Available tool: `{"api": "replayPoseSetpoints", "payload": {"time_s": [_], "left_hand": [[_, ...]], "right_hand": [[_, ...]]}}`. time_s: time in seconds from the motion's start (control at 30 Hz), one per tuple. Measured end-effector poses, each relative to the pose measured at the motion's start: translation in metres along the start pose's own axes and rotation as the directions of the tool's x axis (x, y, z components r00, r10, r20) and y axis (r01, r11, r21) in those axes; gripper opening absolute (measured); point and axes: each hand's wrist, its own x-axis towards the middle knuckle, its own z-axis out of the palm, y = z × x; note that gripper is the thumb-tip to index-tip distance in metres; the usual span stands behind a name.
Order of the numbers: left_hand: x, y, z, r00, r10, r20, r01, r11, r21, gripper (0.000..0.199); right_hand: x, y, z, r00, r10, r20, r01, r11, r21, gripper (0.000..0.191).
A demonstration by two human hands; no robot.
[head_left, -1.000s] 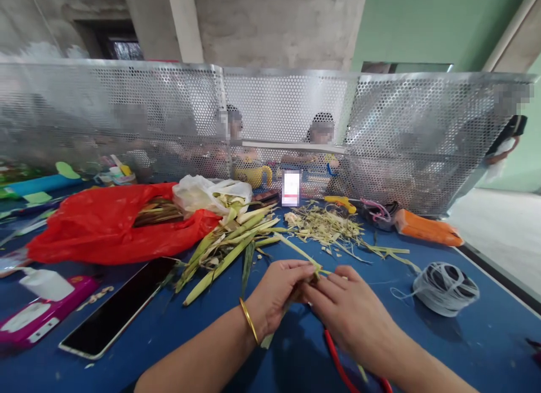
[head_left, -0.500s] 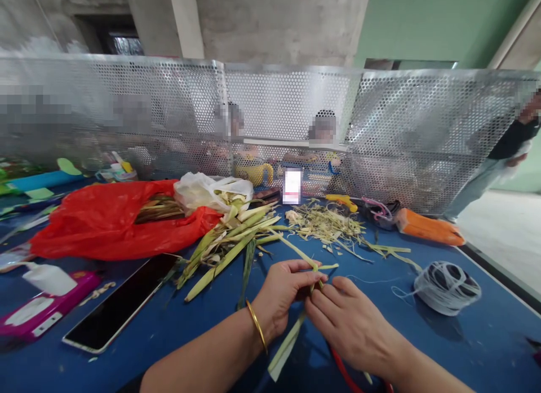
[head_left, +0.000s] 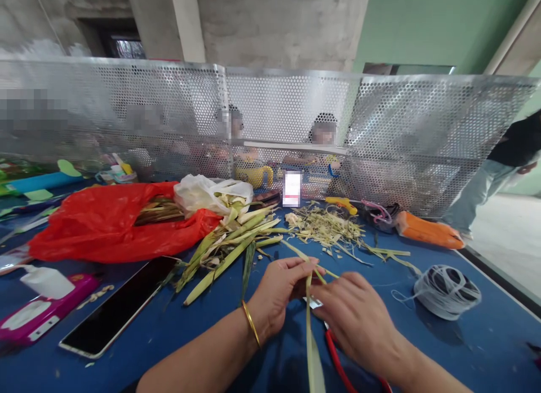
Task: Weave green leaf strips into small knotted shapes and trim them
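Observation:
Between thumb and fingers, my left hand (head_left: pixel 284 291) pinches green leaf strips (head_left: pixel 313 353); one hangs down toward the front edge and others stick out above. Close on the right, my right hand (head_left: pixel 359 319) is closed at the strips, its fingertips partly hidden. Red-handled scissors (head_left: pixel 333 356) lie under my right hand, a bit of metal showing between the hands. A pile of long green leaves (head_left: pixel 230 252) is ahead on the left, and thin shredded strips (head_left: pixel 327 226) are heaped straight ahead.
On the blue table (head_left: pixel 422 359) are a red bag (head_left: pixel 101 218), a black phone (head_left: pixel 122 305), a magenta power strip (head_left: pixel 51 308), a string ball (head_left: pixel 447 291) and an orange packet (head_left: pixel 429 229). A perforated metal screen (head_left: pixel 287 108) stands behind; people are beyond it.
The hanging strip has swung from slanting left to pointing nearly straight down. My right hand has moved slightly right, and more of the scissors shows. The person at the far right has shifted.

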Motion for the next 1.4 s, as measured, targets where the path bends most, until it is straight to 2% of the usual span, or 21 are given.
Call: {"api": "replayPoseSetpoints", "payload": {"time_s": [0.07, 0.1, 0.17, 0.23, 0.27, 0.3, 0.37, 0.43, 0.5, 0.57, 0.63, 0.73, 0.87, 0.97, 1.1, 1.17, 1.3, 1.4], "left_hand": [[-0.001, 0.004, -0.002, 1.000, 0.001, 0.007, -0.001, 1.000, -0.008, 0.030], [-0.001, 0.006, -0.002, 1.000, -0.002, 0.003, 0.002, 1.000, -0.013, 0.030], [-0.002, 0.009, -0.002, 1.000, -0.014, -0.014, 0.014, 1.000, -0.003, 0.031], [-0.002, 0.009, -0.001, 0.999, -0.004, -0.042, 0.005, 0.999, 0.039, 0.028], [-0.002, 0.009, 0.000, 0.998, 0.018, -0.062, -0.013, 0.997, 0.071, 0.026], [-0.001, 0.008, 0.000, 0.995, 0.048, -0.084, -0.039, 0.993, 0.108, 0.023], [0.001, 0.005, 0.001, 0.988, 0.111, -0.108, -0.091, 0.981, 0.174, 0.019], [0.004, 0.003, 0.000, 0.989, 0.118, -0.093, -0.098, 0.977, 0.191, 0.017], [0.005, 0.002, -0.001, 0.996, 0.074, -0.053, -0.066, 0.986, 0.152, 0.019], [0.005, 0.002, -0.002, 0.999, 0.031, -0.010, -0.030, 0.994, 0.101, 0.020], [0.005, 0.004, -0.003, 0.999, -0.007, 0.031, 0.005, 0.998, 0.061, 0.022], [0.004, 0.005, -0.002, 0.997, -0.058, 0.056, 0.056, 0.998, 0.031, 0.022], [0.005, 0.003, -0.003, 0.999, -0.001, 0.039, -0.003, 0.995, 0.096, 0.022], [0.005, 0.001, -0.003, 0.996, 0.087, 0.005, -0.086, 0.974, 0.209, 0.021], [0.005, 0.001, -0.003, 0.984, 0.160, -0.073, -0.128, 0.938, 0.321, 0.020], [0.005, 0.001, -0.003, 0.991, 0.122, -0.048, -0.104, 0.952, 0.288, 0.023], [0.005, 0.002, -0.004, 0.996, -0.031, 0.087, 0.016, 0.987, 0.161, 0.038], [0.004, 0.002, -0.003, 0.988, -0.071, 0.135, 0.044, 0.979, 0.198, 0.036]], "right_hand": [[0.001, 0.005, -0.003, 0.966, 0.251, -0.067, -0.248, 0.968, 0.047, 0.016], [0.001, 0.008, -0.004, 0.934, 0.357, -0.027, -0.355, 0.933, 0.067, 0.018], [0.001, 0.012, -0.001, 0.852, 0.498, 0.161, -0.516, 0.850, 0.106, 0.026], [0.000, 0.012, 0.003, 0.768, 0.540, 0.343, -0.614, 0.774, 0.156, 0.031], [0.000, 0.011, 0.005, 0.747, 0.544, 0.383, -0.638, 0.749, 0.178, 0.033], [0.000, 0.010, 0.005, 0.748, 0.537, 0.390, -0.638, 0.745, 0.197, 0.034], [0.001, 0.008, 0.002, 0.803, 0.467, 0.369, -0.566, 0.792, 0.230, 0.033], [0.003, 0.009, -0.004, 0.856, 0.384, 0.347, -0.488, 0.822, 0.293, 0.033], [0.003, 0.016, -0.008, 0.857, 0.418, 0.302, -0.509, 0.780, 0.365, 0.034], [0.001, 0.026, -0.008, 0.827, 0.513, 0.228, -0.561, 0.735, 0.381, 0.028], [-0.002, 0.036, -0.003, 0.825, 0.520, 0.221, -0.565, 0.754, 0.334, 0.020], [-0.006, 0.042, 0.006, 0.831, 0.469, 0.300, -0.544, 0.800, 0.253, 0.015], [-0.006, 0.037, 0.008, 0.850, 0.477, 0.221, -0.512, 0.847, 0.142, 0.018], [-0.004, 0.031, 0.001, 0.899, 0.402, 0.174, -0.412, 0.911, 0.027, 0.020], [-0.004, 0.024, -0.005, 0.971, 0.208, 0.119, -0.183, 0.965, -0.188, 0.024], [-0.004, 0.024, -0.006, 0.976, 0.189, 0.108, -0.160, 0.959, -0.234, 0.026], [-0.005, 0.032, -0.007, 0.969, 0.218, 0.116, -0.188, 0.955, -0.228, 0.025], [-0.005, 0.037, -0.007, 0.969, 0.211, 0.127, -0.178, 0.956, -0.231, 0.023]]}}
